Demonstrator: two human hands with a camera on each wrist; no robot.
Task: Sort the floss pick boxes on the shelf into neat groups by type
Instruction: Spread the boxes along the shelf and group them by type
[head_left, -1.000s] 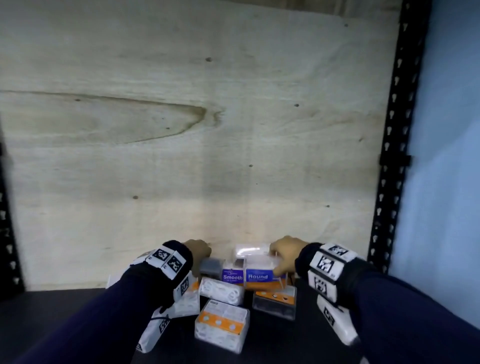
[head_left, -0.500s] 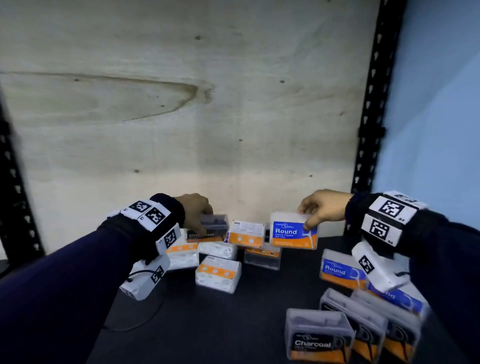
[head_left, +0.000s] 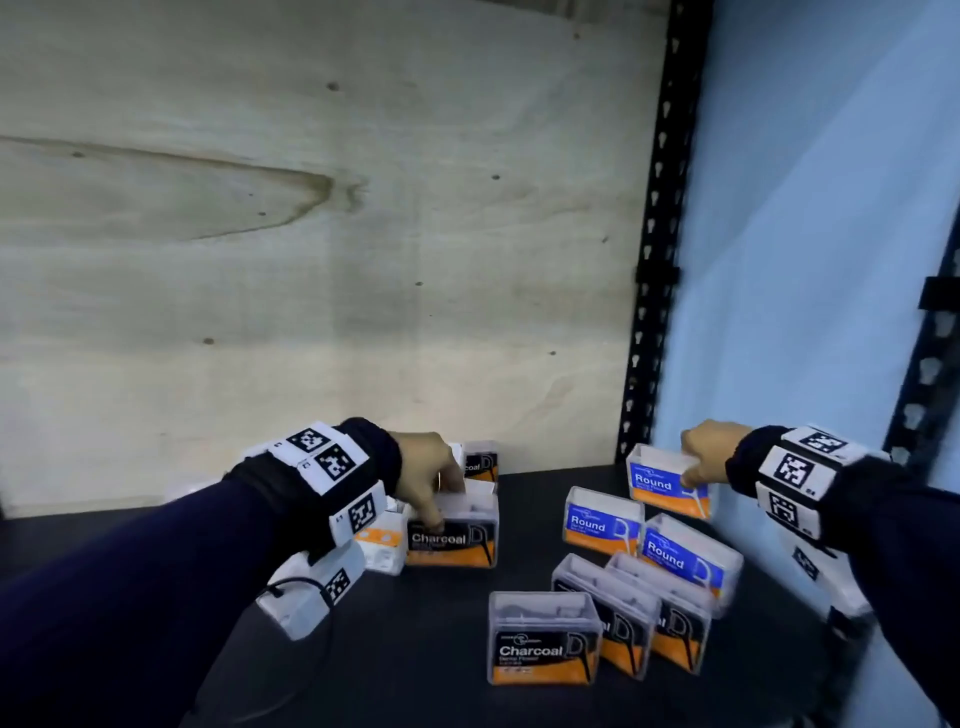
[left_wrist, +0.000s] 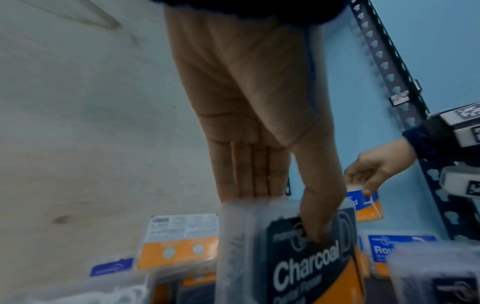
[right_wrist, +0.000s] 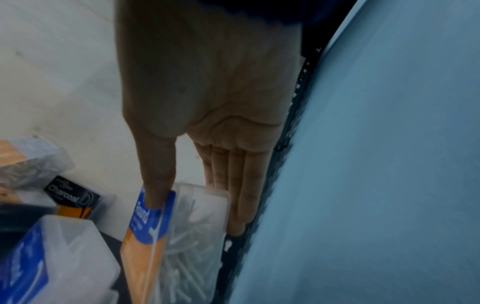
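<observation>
left hand (head_left: 426, 470) reaches in from 8 o'clock, palm down, its grip pinching a charcoal box (head_left: 452, 530) near the shelf (head_left: 415, 623) middle. right hand (head_left: 709, 454), from 3 o'clock, pinches a round box (head_left: 660, 480) at 2 o'clock, thumb on label.

a: what's your right wrist cam got?

b: my right hand (right_wrist: 207, 98) from the palm side, pinching a "round" box (right_wrist: 166, 236), clear w/ a blue and orange label. thumb's on the label face, fingers (right_wrist: 246, 195) straight down the back. white picks visible inside thru the plastic.

a: anything around it?

b: blue wall (right_wrist: 376, 164) close on the right, dark shelf post (right_wrist: 293, 127) just behind my fingers. lower left, another blue-label box (right_wrist: 52, 261), blurry. behind that a "charcoal" box (right_wrist: 71, 198), black label, and a clear box w/ orange (right_wrist: 28, 160) at the left edge. pale wood panel (right_wrist: 64, 72) at the back.
</observation>
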